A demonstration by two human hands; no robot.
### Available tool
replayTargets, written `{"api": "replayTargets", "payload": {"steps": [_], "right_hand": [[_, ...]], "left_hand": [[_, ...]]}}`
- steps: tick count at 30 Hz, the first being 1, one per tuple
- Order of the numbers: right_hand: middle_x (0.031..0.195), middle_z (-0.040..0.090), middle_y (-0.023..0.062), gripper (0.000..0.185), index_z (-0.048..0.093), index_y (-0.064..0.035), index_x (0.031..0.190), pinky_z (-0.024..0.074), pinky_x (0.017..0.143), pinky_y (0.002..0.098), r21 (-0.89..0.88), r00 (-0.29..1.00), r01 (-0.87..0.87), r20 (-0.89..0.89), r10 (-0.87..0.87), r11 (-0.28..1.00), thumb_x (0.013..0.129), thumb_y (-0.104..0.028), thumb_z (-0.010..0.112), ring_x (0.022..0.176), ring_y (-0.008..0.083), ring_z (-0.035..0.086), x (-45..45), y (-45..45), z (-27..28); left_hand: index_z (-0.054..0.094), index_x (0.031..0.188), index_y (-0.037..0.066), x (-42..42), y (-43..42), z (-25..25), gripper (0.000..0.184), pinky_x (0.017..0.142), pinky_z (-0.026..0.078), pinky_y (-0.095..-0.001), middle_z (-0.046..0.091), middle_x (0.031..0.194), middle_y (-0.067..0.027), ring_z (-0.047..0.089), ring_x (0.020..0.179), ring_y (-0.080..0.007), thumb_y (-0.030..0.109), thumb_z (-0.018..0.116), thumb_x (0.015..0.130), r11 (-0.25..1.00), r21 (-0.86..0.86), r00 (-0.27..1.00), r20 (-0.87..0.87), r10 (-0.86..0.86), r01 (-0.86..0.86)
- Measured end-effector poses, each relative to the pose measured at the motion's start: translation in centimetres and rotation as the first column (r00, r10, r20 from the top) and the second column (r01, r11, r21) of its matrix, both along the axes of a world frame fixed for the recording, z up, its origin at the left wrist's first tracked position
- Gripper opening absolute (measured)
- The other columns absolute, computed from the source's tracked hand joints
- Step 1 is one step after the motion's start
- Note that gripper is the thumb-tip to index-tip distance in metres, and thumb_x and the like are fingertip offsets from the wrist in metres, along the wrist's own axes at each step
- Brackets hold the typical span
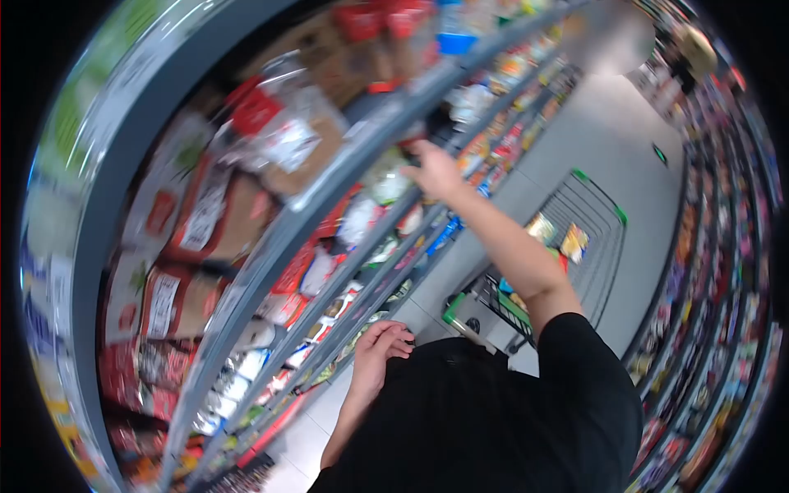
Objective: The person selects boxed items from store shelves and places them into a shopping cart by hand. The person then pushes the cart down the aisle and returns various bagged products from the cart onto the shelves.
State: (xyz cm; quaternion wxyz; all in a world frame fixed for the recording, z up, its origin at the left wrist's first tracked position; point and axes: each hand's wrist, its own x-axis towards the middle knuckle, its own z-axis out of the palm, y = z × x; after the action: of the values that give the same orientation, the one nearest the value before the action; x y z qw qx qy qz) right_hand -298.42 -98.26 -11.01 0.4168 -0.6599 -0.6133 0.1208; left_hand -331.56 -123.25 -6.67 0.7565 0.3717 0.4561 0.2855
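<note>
My right hand (434,171) reaches out to the edge of a grey store shelf (353,152), beside packaged goods. Its thumb and fingers are apart, and the fingertips are partly blurred. Near my body, my left hand (383,343) hangs with its fingers curled together, in front of the lower shelves; nothing can be made out in it. A clear bag with a red label (288,131) lies on the upper shelf, left of my right hand. Brown and red cartons (205,218) stand further left on that shelf.
A shopping cart (612,215) with green corners stands in the aisle to the right and holds several packages (574,243). Another stocked shelf (707,304) runs along the far right. A person (694,53) is far down the aisle at the top right.
</note>
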Motion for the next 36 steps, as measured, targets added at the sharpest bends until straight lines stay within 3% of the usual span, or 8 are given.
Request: {"api": "replayTargets", "payload": {"steps": [5,8,14,17,19,21,24,36], "right_hand": [[0.102,0.072,0.0179,0.026,0.071,-0.004,0.118,0.056,0.086,0.046,0.234,0.951,0.043,-0.307,0.031,0.971,0.097,-0.02,0.07,0.097,0.0372,0.071,-3.6,-16.9,-1.8],[0.098,0.073,0.0152,0.02,0.074,-0.006,0.112,0.0582,0.08,0.043,0.005,0.948,0.129,-0.293,-0.122,0.992,0.097,-0.018,0.07,0.091,0.033,0.073,-2.2,-28.5,-5.8],[0.098,0.076,0.013,0.024,0.076,-0.0052,0.104,0.0595,0.079,0.0422,-0.307,0.83,0.5,-0.097,-0.549,0.81,0.094,-0.027,0.077,0.089,0.0323,0.074,0.7,-52.0,-10.3],[0.098,0.076,0.0133,0.035,0.075,-0.0049,0.101,0.0591,0.082,0.0445,-0.316,0.814,0.563,0.052,-0.578,0.764,0.09,-0.037,0.08,0.091,0.0339,0.074,-0.3,-60.1,-10.1],[0.098,0.077,0.0136,0.042,0.075,-0.005,0.099,0.0589,0.083,0.0458,-0.327,0.802,0.588,0.119,-0.585,0.74,0.088,-0.045,0.082,0.092,0.0346,0.074,-0.8,-63.8,-10.2],[0.098,0.078,0.0154,0.044,0.076,-0.0076,0.101,0.0594,0.083,0.0485,-0.67,0.887,0.449,0.257,-0.383,0.591,0.086,-0.049,0.077,0.092,0.0358,0.075,-1.1,-66.4,-10.6],[0.094,0.079,0.0165,0.037,0.078,-0.0104,0.1,0.0608,0.081,0.0483,-0.843,0.872,0.45,0.344,-0.348,0.294,0.085,-0.043,0.071,0.09,0.0367,0.076,-0.7,-65.3,-13.5],[0.096,0.08,0.0147,0.031,0.082,-0.0159,0.099,0.0623,0.08,0.0482,-0.828,0.837,0.508,0.409,-0.364,0.237,0.082,-0.033,0.063,0.091,0.0356,0.078,-1.9,-64.8,-12.3]], "left_hand": [[0.068,0.121,0.001,4.4,1.0,-3.2,0.024,0.079,0.06,-0.0329,0.077,0.11,-0.0144,0.075,0.087,-0.0219,0.019,0.064,0.106,0.927,0.156,0.938,-0.117,-0.326,0.342],[0.065,0.132,0.006,8.6,0.5,-1.6,0.041,0.098,0.057,-0.0449,0.073,0.122,-0.0155,0.071,0.11,-0.0364,0.021,0.075,0.095,0.175,0.526,0.553,-0.769,-0.321,0.832],[0.064,0.136,0.007,15.4,1.5,-9.7,0.051,0.109,0.05,-0.0463,0.066,0.136,-0.0159,0.062,0.128,-0.0372,0.02,0.076,0.089,-0.388,0.362,0.212,-0.901,-0.378,0.847],[0.062,0.14,0.008,17.0,1.4,-15.5,0.056,0.109,0.05,-0.0477,0.065,0.139,-0.017,0.062,0.13,-0.0365,0.018,0.074,0.087,-0.452,0.07,-0.127,-0.911,-0.393,0.889],[0.07,0.13,0.01,17.6,0.7,-16.1,0.046,0.101,0.055,-0.0489,0.072,0.126,-0.0183,0.069,0.118,-0.0369,0.024,0.072,0.087,-0.427,0.148,-0.048,-0.909,-0.415,0.892],[0.078,0.11,0.014,19.2,-0.4,-14.9,0.03,0.09,0.059,-0.0503,0.079,0.106,-0.0146,0.075,0.102,-0.037,0.032,0.067,0.088,-0.465,-0.21,-0.307,-0.941,-0.143,0.86],[0.08,0.099,0.016,18.7,-1.1,-14.8,0.027,0.085,0.06,-0.0509,0.079,0.096,-0.0148,0.077,0.093,-0.0373,0.035,0.064,0.088,-0.446,-0.102,-0.188,-0.97,-0.154,0.889],[0.075,0.086,0.014,16.0,-2.0,-16.5,0.034,0.075,0.059,-0.0526,0.076,0.083,-0.0143,0.075,0.081,-0.0377,0.048,0.072,0.085,-0.368,0.169,0.141,-0.985,-0.102,0.914]]}}
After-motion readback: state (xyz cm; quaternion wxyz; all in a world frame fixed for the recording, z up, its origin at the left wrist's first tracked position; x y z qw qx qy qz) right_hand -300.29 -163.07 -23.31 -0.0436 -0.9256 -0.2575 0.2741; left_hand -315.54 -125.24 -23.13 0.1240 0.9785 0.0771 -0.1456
